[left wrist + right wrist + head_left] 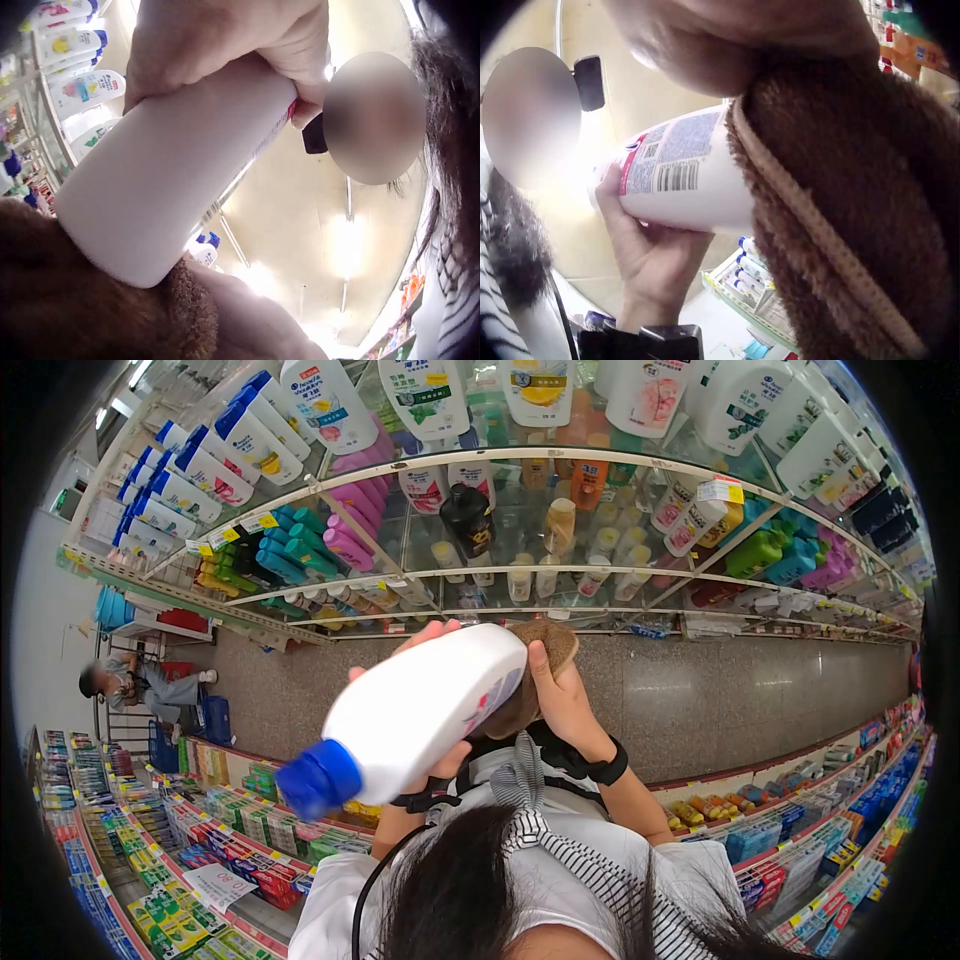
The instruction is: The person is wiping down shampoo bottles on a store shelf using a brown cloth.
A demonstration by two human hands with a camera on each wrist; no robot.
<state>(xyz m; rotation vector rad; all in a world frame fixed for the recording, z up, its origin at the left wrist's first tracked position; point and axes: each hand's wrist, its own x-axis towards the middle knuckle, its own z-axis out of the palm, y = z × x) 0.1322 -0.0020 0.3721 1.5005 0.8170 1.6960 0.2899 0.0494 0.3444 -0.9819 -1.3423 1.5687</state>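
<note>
A large white shampoo bottle (420, 700) with a blue cap (320, 778) lies tilted in front of the body, its cap end low and to the left in the head view. My left hand (656, 259) grips it round the middle, thumb on one side and fingers on the other. A printed label with a barcode (679, 176) shows in the right wrist view. In my right hand (570, 705) is a brown plush cloth (847, 172) with a lighter edge trim, held against the bottle's base. The cloth hides the bottom of the bottle.
Glass shelves (590, 457) ahead carry rows of shampoo bottles (430, 400) and other toiletries. Behind and to the sides run low shelves of boxed goods (265, 870). At the far left a person (150, 685) sits near a blue basket (215, 720). The aisle has a speckled floor (720, 700).
</note>
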